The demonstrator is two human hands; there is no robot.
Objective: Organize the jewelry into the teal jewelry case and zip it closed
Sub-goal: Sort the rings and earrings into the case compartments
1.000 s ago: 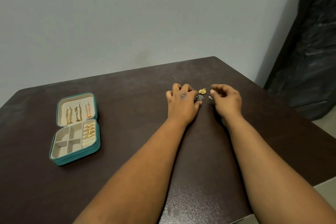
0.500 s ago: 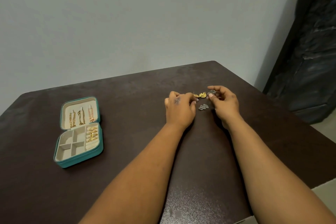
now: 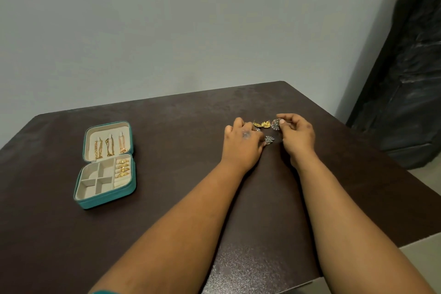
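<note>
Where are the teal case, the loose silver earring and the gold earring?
teal jewelry case [image 3: 105,201]: head view, front wall.
silver earring [image 3: 269,139]: head view, its middle, on the table.
gold earring [image 3: 265,124]: head view, its middle.

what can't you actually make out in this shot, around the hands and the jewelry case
- Head view: what the left hand holds, if anything; its fingers curl away.
- The silver earring pinched by the right hand: too small for detail.
- The teal jewelry case: its zipper is too small to see.
- Dark object at the right: cut off by the edge.
</note>
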